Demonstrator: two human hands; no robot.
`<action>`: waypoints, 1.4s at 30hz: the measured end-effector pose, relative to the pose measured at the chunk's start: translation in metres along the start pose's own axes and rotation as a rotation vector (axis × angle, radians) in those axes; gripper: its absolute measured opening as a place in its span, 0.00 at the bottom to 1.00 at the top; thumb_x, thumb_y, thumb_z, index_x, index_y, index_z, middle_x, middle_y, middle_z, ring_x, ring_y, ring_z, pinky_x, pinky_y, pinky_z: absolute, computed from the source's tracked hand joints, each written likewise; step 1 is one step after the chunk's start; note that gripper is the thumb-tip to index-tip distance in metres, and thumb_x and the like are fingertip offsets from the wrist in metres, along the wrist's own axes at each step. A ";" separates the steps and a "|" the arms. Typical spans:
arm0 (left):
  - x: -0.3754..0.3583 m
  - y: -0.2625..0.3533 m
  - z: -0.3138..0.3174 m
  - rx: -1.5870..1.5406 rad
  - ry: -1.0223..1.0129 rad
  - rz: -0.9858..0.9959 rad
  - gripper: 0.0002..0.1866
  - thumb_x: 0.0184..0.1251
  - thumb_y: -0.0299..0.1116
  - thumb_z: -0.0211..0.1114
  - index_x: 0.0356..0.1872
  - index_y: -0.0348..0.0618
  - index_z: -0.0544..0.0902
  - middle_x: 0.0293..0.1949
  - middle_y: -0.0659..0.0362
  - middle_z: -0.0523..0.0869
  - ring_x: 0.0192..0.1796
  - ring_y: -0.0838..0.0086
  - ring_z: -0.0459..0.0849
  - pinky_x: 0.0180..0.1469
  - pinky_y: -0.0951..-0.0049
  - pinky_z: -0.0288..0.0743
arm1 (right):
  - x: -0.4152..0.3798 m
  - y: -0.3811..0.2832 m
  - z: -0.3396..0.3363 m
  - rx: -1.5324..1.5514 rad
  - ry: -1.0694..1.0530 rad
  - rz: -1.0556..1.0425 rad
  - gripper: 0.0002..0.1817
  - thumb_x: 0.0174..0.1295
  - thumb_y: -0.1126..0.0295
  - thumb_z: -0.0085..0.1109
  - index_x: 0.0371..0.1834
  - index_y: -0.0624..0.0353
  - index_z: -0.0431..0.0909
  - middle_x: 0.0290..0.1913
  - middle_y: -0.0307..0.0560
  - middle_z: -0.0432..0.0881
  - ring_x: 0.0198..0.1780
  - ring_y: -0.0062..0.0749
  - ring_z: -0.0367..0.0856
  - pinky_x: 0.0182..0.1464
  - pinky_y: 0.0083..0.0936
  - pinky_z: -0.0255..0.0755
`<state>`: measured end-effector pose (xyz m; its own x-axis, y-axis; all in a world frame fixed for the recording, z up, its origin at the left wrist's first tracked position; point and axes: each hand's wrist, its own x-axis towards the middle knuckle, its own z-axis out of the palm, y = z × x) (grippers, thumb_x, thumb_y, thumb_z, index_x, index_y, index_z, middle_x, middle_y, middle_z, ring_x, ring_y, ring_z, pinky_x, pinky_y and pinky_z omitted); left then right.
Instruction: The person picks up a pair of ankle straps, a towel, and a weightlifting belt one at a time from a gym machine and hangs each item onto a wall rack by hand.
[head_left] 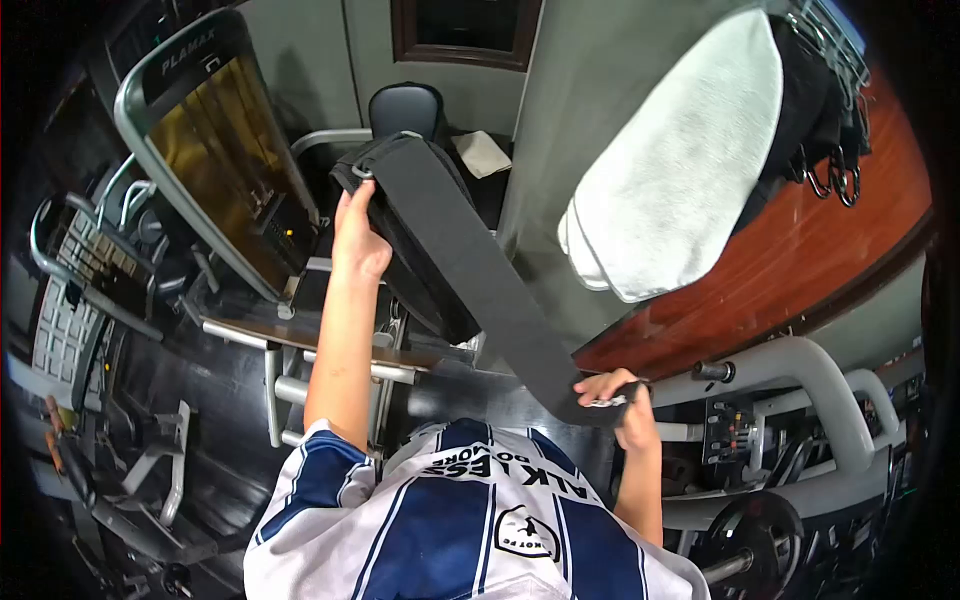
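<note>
A black weightlifting belt [465,250] stretches diagonally between my two hands, its wide strap running from upper left to lower right. My left hand [358,240] is raised, its fingers closed on the belt's end by a metal loop [362,173]. Lower at the right, my right hand [628,410] grips the strap's other end, where a small white marking shows. A further dark section of the belt hangs in a curve beneath the strap. Part of my left hand's fingers is hidden behind the belt.
A light towel [685,160] hangs at the right, beside metal hooks [838,178] against a red-brown panel. A weight machine [215,150] stands at the left. Grey frame tubes [825,400] and a weight plate [760,545] are at the lower right. A folded cloth [481,154] lies near a black pad.
</note>
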<state>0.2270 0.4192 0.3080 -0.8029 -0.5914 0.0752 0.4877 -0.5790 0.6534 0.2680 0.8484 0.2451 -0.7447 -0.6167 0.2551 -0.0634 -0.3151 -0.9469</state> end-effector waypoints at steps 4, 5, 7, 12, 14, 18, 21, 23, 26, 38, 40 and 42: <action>0.011 0.010 0.015 -0.146 -0.052 -0.168 0.13 0.77 0.33 0.56 0.55 0.38 0.80 0.54 0.52 0.86 0.57 0.60 0.85 0.62 0.55 0.80 | 0.005 0.020 0.005 -0.145 -0.070 0.033 0.11 0.53 0.83 0.48 0.38 0.61 0.78 0.42 0.53 0.88 0.56 0.47 0.83 0.66 0.45 0.70; 0.009 0.013 0.019 -0.197 -0.094 -0.244 0.12 0.76 0.31 0.57 0.54 0.38 0.80 0.53 0.51 0.85 0.55 0.61 0.86 0.60 0.55 0.82 | 0.006 0.022 0.005 -0.210 -0.091 0.027 0.12 0.52 0.84 0.48 0.37 0.62 0.78 0.43 0.53 0.88 0.57 0.48 0.83 0.66 0.44 0.70; 0.001 0.019 0.031 -0.196 -0.109 -0.256 0.12 0.77 0.31 0.57 0.53 0.36 0.80 0.52 0.50 0.86 0.55 0.61 0.86 0.59 0.56 0.83 | 0.010 0.038 -0.003 -0.281 -0.093 0.025 0.13 0.50 0.84 0.48 0.37 0.62 0.79 0.43 0.52 0.88 0.59 0.48 0.83 0.65 0.42 0.72; -0.018 0.023 0.042 -0.073 -0.129 -0.158 0.15 0.77 0.35 0.55 0.54 0.37 0.82 0.52 0.52 0.88 0.55 0.61 0.87 0.61 0.56 0.81 | 0.019 0.072 -0.004 -0.397 -0.123 0.031 0.15 0.46 0.82 0.50 0.38 0.62 0.79 0.45 0.52 0.89 0.61 0.47 0.83 0.64 0.39 0.73; -0.025 0.028 0.045 -0.077 -0.169 -0.149 0.14 0.77 0.35 0.56 0.54 0.38 0.82 0.52 0.53 0.88 0.54 0.61 0.87 0.60 0.56 0.81 | 0.026 0.080 0.004 -0.350 -0.130 0.098 0.14 0.47 0.81 0.50 0.38 0.62 0.79 0.45 0.53 0.89 0.62 0.48 0.83 0.65 0.41 0.73; -0.053 0.043 0.070 -0.068 -0.269 -0.079 0.14 0.76 0.31 0.56 0.58 0.40 0.80 0.54 0.56 0.86 0.56 0.64 0.85 0.60 0.60 0.80 | 0.065 0.088 0.022 -0.506 -0.235 0.073 0.15 0.50 0.77 0.55 0.44 0.59 0.80 0.54 0.49 0.87 0.69 0.50 0.76 0.71 0.44 0.65; -0.064 0.050 0.070 -0.020 -0.318 -0.005 0.16 0.76 0.29 0.55 0.62 0.41 0.77 0.57 0.57 0.84 0.59 0.67 0.83 0.62 0.62 0.78 | 0.081 0.085 0.040 -0.742 -0.377 0.027 0.20 0.55 0.69 0.62 0.53 0.55 0.81 0.63 0.47 0.81 0.75 0.49 0.68 0.76 0.47 0.56; -0.072 0.056 0.068 -0.024 -0.329 0.069 0.17 0.79 0.32 0.52 0.64 0.42 0.75 0.61 0.57 0.82 0.62 0.66 0.81 0.66 0.60 0.74 | 0.088 0.074 0.052 -0.873 -0.379 0.050 0.24 0.57 0.60 0.68 0.57 0.55 0.81 0.71 0.51 0.74 0.77 0.50 0.64 0.77 0.47 0.52; -0.077 0.073 0.057 -0.082 -0.354 0.061 0.19 0.77 0.29 0.54 0.66 0.39 0.74 0.62 0.55 0.81 0.63 0.66 0.80 0.67 0.62 0.72 | 0.112 0.089 0.048 -0.812 -0.369 0.093 0.33 0.55 0.53 0.71 0.61 0.59 0.76 0.67 0.56 0.73 0.71 0.52 0.69 0.71 0.47 0.62; -0.062 0.136 0.028 -0.416 -0.601 0.032 0.21 0.83 0.37 0.44 0.61 0.31 0.77 0.62 0.45 0.81 0.64 0.55 0.80 0.70 0.51 0.71 | 0.150 0.108 0.072 -0.589 0.209 -0.439 0.62 0.35 0.48 0.86 0.70 0.59 0.54 0.72 0.66 0.61 0.72 0.58 0.63 0.73 0.48 0.59; -0.055 0.145 0.025 -0.580 -0.664 -0.027 0.22 0.84 0.38 0.43 0.61 0.30 0.76 0.64 0.43 0.79 0.67 0.54 0.78 0.72 0.49 0.68 | 0.161 0.089 0.072 -0.613 0.194 -0.568 0.72 0.38 0.31 0.77 0.80 0.57 0.45 0.76 0.68 0.56 0.77 0.59 0.58 0.76 0.49 0.53; -0.047 0.151 0.018 -0.617 -0.677 -0.021 0.22 0.84 0.37 0.43 0.62 0.29 0.76 0.64 0.42 0.79 0.68 0.54 0.77 0.74 0.49 0.65 | 0.181 0.063 0.062 -0.646 0.210 -0.690 0.69 0.41 0.27 0.71 0.79 0.58 0.46 0.77 0.69 0.55 0.77 0.60 0.57 0.77 0.50 0.52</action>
<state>0.3320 0.3696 0.4166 -0.7482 -0.2341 0.6208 0.4105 -0.8984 0.1559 0.1709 0.6720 0.2437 -0.5060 -0.2835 0.8146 -0.8377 -0.0637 -0.5424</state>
